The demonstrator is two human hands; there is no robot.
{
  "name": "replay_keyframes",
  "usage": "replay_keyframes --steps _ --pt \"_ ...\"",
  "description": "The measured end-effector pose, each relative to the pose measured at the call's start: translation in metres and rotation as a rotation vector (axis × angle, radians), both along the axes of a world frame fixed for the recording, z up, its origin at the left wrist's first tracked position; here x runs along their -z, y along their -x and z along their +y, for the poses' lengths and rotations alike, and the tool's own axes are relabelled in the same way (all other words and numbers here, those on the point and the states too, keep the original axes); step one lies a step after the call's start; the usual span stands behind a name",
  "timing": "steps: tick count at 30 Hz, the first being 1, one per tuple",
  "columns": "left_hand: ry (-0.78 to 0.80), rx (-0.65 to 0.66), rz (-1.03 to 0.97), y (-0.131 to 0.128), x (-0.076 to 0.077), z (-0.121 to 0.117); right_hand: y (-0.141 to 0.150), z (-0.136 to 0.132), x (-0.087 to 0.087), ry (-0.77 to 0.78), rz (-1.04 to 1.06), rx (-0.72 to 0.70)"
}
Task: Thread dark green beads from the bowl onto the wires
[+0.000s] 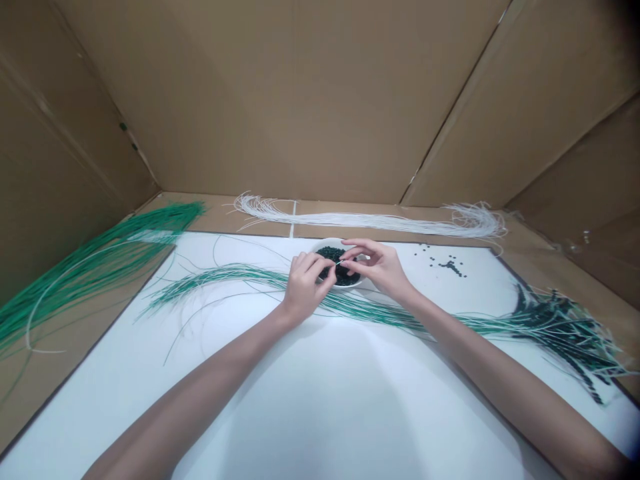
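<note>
A white bowl point(364, 283) full of small dark beads point(333, 254) stands under my two hands. Above its near side, my left hand point(306, 283) pinches a thin strand, whose pale end point(338, 263) points toward the other hand. My right hand point(377, 267) comes in from the right, thumb and forefinger closed at that strand end. Whatever is between those fingertips is too small to make out. Beneath both wrists runs a long bundle of green strands point(370, 312), its right end thick with dark beaded tips point(555, 327).
Loose dark beads point(451, 267) lie right of the bowl on the white board point(320, 387). White strands point(370, 221) stretch along the back on cardboard, and more green strands point(100, 257) lie at left. Tall cardboard walls point(280, 100) enclose the back and sides.
</note>
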State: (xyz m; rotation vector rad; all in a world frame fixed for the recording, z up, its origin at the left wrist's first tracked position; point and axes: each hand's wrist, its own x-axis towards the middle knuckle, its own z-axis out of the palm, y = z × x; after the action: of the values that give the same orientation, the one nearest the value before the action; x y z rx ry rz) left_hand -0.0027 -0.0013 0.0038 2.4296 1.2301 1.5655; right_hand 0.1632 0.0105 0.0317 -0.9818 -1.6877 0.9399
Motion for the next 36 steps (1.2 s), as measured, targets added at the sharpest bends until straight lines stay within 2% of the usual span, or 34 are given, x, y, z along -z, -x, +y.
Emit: replay_keyframes --steps 6,11,22,36 --pt "-0.004 0.012 0.010 0.000 0.001 0.000 -0.002 -0.003 -0.007 -0.253 -0.332 0.028" --pt "0.008 0.018 0.019 0.000 0.001 0.000 -0.005 -0.002 -0.007 -0.349 -0.430 -0.005" --pt "0.006 0.045 -0.010 -0.001 0.000 0.000 -0.001 -0.005 -0.015 -0.263 -0.373 0.007" --pt "0.012 0.059 -0.027 0.000 0.001 0.000 -0.002 -0.004 -0.013 -0.241 -0.316 0.009"
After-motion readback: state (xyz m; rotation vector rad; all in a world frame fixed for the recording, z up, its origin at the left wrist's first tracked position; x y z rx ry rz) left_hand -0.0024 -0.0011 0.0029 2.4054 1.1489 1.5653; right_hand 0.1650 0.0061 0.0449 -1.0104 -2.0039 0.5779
